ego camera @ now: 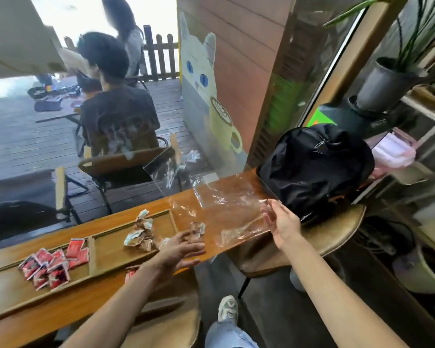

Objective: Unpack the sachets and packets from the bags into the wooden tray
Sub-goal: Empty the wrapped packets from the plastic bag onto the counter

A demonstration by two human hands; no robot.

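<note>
A long wooden tray [103,243] lies on the narrow wooden counter. Its left compartment holds several red sachets [48,264]; its right compartment holds a heap of brown and white sachets [141,234]. One brown sachet [197,228] sits just past the tray's right end. My left hand [180,249] hovers beside it with fingers spread, holding nothing. A clear plastic bag [226,202] lies flat on the counter's right part. My right hand [280,222] pinches the bag's right edge.
A black backpack [314,167] sits on the counter's right end, above a round stool [337,237]. A person sits on a chair beyond the glass. A potted plant [387,84] and shelves stand at the right. Another red sachet [131,273] peeks out near the counter's front edge.
</note>
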